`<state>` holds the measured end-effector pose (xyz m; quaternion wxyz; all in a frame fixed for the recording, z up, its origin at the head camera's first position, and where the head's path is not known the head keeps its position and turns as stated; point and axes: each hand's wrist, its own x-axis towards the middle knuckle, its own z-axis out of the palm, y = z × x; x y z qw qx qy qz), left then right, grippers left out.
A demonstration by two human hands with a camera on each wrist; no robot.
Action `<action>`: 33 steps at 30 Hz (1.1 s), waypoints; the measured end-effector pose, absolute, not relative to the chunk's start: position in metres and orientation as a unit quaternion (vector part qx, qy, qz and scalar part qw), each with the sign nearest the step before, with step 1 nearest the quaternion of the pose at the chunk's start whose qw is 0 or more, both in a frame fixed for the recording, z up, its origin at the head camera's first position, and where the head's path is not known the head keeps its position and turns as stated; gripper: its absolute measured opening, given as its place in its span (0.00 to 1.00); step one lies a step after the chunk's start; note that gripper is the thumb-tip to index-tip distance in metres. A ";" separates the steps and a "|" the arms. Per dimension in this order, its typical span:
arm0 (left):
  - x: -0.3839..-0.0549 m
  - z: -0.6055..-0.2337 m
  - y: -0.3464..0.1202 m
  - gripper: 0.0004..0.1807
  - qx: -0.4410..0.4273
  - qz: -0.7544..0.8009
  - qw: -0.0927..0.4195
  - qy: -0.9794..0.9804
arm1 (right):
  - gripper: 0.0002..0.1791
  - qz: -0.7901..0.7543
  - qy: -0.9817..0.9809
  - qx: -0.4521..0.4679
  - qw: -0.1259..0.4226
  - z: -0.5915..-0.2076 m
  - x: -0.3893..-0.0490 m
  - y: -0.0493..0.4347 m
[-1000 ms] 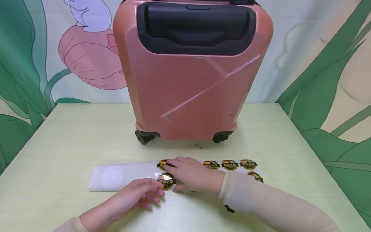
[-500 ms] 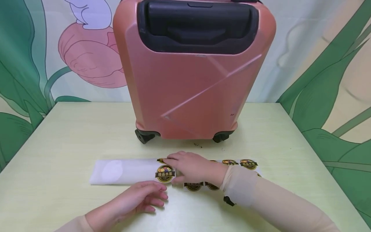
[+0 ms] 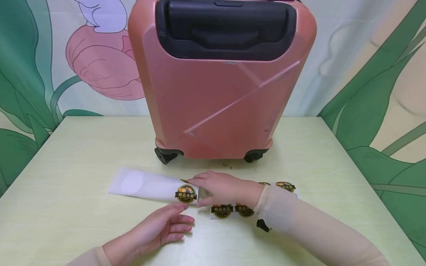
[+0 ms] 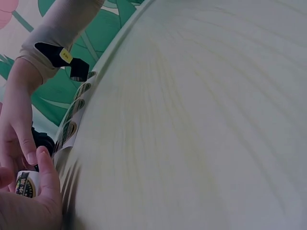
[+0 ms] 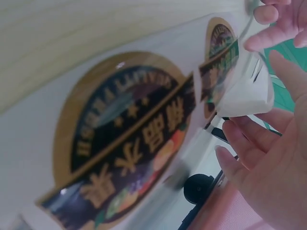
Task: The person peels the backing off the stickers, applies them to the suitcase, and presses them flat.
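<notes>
A long white sheet of round fruit stickers lies across the table, with black and gold labels. Its left part is a folded-over strip, slanting with the far left end higher in the head view. My right hand grips the strip at the fold, fingers along the far edge and thumb on the near edge; the fold sits between thumb and fingers in the right wrist view. My left hand is just below the strip's near edge, fingers loosely bent and holding nothing. Whether its thumb touches the strip, I cannot tell.
A pink suitcase with a black handle panel stands behind the stickers, its black wheels on the pale wooden table. A painted cloth backdrop hangs behind. A black wrist device is on the right sleeve.
The folded strip's left end has swung away from me, and the strip now slants. My right hand has shifted slightly away from me, and the left hand slightly to the right.
</notes>
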<state>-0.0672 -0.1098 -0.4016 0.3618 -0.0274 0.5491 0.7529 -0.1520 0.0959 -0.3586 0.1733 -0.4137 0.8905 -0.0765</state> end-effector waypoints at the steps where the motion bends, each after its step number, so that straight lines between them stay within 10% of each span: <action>1: -0.067 -0.402 -0.110 0.30 -0.027 0.756 0.356 0.549 | 0.40 -0.082 0.890 -0.413 0.176 -0.359 -0.152 0.096; 33: -0.069 -0.408 -0.092 0.07 -0.158 0.805 0.141 0.554 | 0.20 -0.155 0.895 -0.411 0.080 -0.356 -0.152 0.097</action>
